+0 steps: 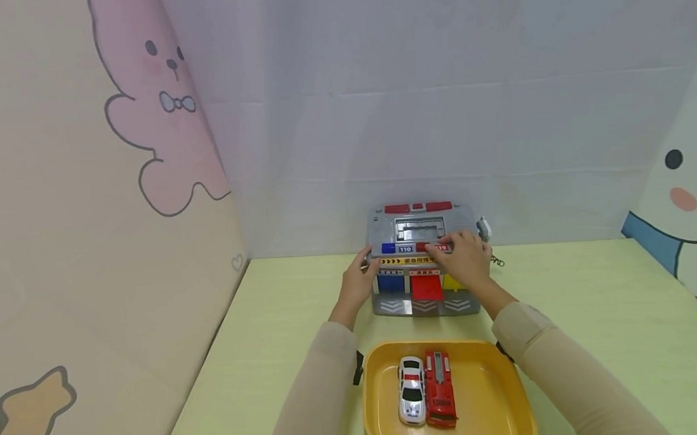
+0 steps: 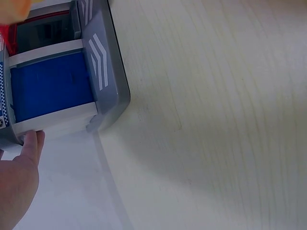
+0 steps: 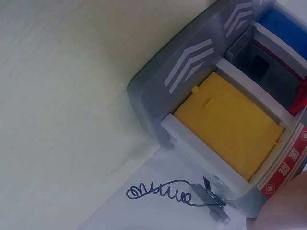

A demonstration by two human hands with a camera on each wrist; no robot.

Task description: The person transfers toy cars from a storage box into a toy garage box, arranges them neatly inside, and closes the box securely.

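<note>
A grey toy garage [image 1: 384, 225] stands against the back wall, with blue, red and yellow doors along its front. My left hand [image 1: 358, 283] touches its left side, fingertips near the upper edge. On the right, my right hand [image 1: 467, 257] lies over the garage's upper front, with fingers at the red button beside the white lettering. The red door [image 1: 426, 288] juts outward, and both wrist views show the dark bay behind it. The blue door [image 2: 53, 86] and the yellow door [image 3: 230, 124] cover their bays.
An orange-yellow tray [image 1: 494, 400] sits in front of the garage, between my forearms. Inside lie a white police car [image 1: 412, 398] and a red fire truck [image 1: 440, 393], side by side. A coiled dark cord [image 3: 163, 189] hangs from a small grey piece at the garage's right side.
</note>
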